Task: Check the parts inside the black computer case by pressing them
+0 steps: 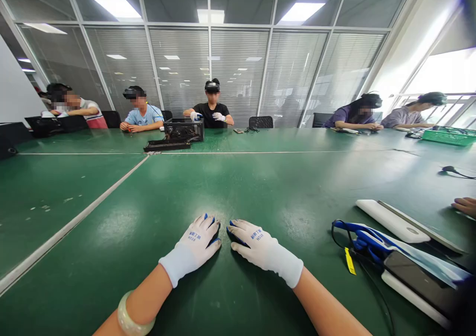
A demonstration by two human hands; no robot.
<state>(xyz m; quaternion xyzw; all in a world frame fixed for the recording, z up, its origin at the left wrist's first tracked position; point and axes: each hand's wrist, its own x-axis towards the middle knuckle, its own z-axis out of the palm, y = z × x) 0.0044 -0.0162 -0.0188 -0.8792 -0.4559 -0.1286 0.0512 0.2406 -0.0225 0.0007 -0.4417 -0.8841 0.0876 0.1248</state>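
Both my hands wear white knit gloves with blue fingertips and lie on the green table (pixel 238 187) close together. My left hand (pixel 195 246) lies palm down with its fingers bent toward the middle. My right hand (pixel 256 246) lies palm down too, fingertips almost touching the left hand's. Something small and dark shows between the fingertips, but I cannot make it out. A pale bangle (pixel 130 321) sits on my left wrist.
To my right lie a white slab (pixel 390 220), a pair of blue gloves (pixel 366 239) with a yellow tag, a dark phone-like device (pixel 420 281) and cables. Far across stand a black metal case (pixel 184 128) and a green basket (pixel 448 136). Several people sit around the table; another person's fingers (pixel 464 206) show at right.
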